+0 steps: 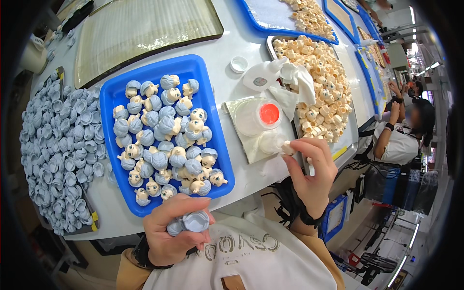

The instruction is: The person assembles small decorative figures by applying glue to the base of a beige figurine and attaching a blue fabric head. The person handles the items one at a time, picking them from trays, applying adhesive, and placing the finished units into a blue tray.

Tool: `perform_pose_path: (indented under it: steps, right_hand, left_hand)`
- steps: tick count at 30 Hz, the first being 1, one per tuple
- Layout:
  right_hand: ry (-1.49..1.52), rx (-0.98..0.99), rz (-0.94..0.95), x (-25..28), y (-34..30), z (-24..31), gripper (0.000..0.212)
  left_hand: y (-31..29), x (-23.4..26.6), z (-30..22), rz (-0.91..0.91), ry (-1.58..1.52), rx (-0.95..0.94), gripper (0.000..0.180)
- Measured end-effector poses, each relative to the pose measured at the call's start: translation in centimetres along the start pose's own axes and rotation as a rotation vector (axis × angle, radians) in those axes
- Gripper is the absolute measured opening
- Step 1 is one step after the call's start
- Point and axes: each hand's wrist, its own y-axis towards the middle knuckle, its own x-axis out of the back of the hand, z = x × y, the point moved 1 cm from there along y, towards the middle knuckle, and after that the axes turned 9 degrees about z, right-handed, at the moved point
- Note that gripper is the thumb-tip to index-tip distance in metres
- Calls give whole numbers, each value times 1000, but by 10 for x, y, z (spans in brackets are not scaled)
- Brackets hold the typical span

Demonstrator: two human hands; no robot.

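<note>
Low at the front, my left hand [166, 229] is closed around grey-blue doll hair pieces [195, 221]; one hollow opening faces up. My right hand [313, 169] pinches a small cream doll head part [288, 148] between thumb and fingertips, beside a small translucent container [272, 143]. Behind that stands a clear jar [249, 121] with a red-orange round top. Both rest on a pale square pad [239, 140]. A blue tray [209, 92] between pad and hair pile holds many doll heads, most with grey-blue hair fitted.
Loose hair pieces [67, 145] heap at the left. A metal tray [345, 145] of cream head parts [324, 87] stands at the right. A white bottle [261, 76], tissue [300, 79] and cap [239, 64] lie behind the jar. Another person [401, 135] sits at far right.
</note>
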Motion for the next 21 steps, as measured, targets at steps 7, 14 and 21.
perform_pose_path:
  steps: [7, 14, 21]
  right_hand:
    - [909, 216, -61, 0, -8, 25, 33]
    - [1017, 316, 341, -12, 3, 54, 34]
    - [842, 316, 400, -18, 6, 58, 34]
  left_hand:
    - [5, -3, 3, 53, 186, -33, 52]
    - [9, -4, 7, 123, 419, -208, 46]
    - [6, -3, -1, 133, 699, -257, 48]
